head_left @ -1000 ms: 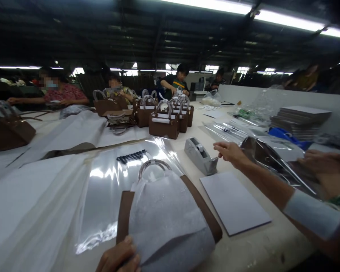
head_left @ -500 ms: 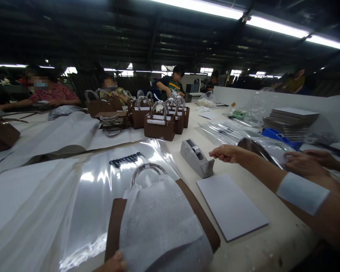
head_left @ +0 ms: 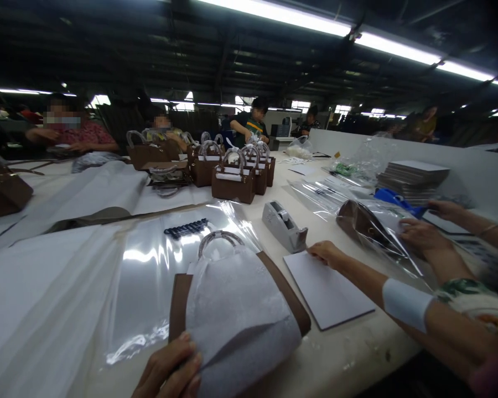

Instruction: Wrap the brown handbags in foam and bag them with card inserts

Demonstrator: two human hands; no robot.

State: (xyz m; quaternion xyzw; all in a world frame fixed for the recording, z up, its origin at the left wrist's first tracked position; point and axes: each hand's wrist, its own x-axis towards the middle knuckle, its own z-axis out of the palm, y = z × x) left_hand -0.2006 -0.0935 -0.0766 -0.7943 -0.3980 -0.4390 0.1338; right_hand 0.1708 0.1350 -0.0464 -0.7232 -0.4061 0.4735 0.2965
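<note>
A brown handbag (head_left: pixel 177 304) lies in front of me, mostly covered by white tissue paper (head_left: pixel 240 304), with its wrapped handles (head_left: pixel 221 239) pointing away. My left hand (head_left: pixel 170 367) is closed on the bag's lower left edge, its fingers over the paper. My right hand (head_left: pixel 328 254) reaches in from the right with its fingertips pinched together at the far edge of a white board (head_left: pixel 332 293). Whatever is between those fingertips is too small to make out. Just beyond them stands a grey tape dispenser (head_left: pixel 283 225). A white patch (head_left: pixel 406 301) wraps my right forearm.
Clear plastic film (head_left: pixel 145 276) lies under the bag, with a black coiled strip (head_left: pixel 185 228) on it. Several brown handbags (head_left: pixel 233 185) stand further back. At right, a co-worker's hands (head_left: pixel 425 235) handle a bag in clear plastic (head_left: pixel 359 224). Stacked boards (head_left: pixel 413 179) sit behind.
My right hand has moved from the dispenser's end down toward the board. More of my left hand shows on the bag's edge. The view has shifted slightly.
</note>
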